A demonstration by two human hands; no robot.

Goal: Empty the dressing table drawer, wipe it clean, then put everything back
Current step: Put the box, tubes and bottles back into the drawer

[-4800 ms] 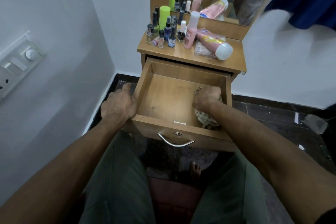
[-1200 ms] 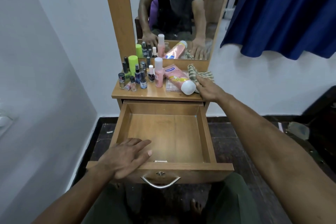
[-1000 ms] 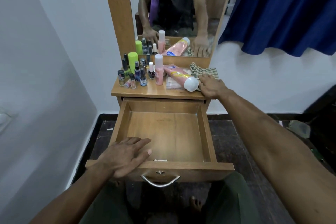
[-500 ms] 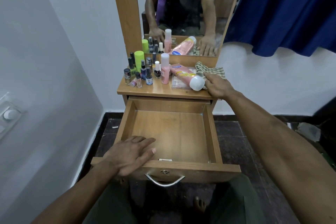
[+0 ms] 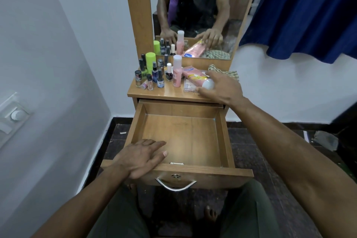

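The wooden drawer is pulled fully out and holds nothing. My left hand lies flat on its front left corner, fingers straight. My right hand hovers spread over the white cap of the pink tube lying on the table top, thumb under the cap and fingers above it, not closed round it. The checked cloth lies crumpled just behind that hand, by the mirror base. A tall pink bottle, a green-capped bottle and several small nail-polish bottles stand at the left.
A flat clear packet lies under the tube. The mirror rises behind the table. A white wall with a switch plate is close on the left; a blue curtain hangs at the right. The drawer handle faces my knees.
My right hand wiped inside the drawer with the cloth, laid the cloth on the table top, then moved left off it onto the pink tube's cap. My left hand stayed on the drawer front.
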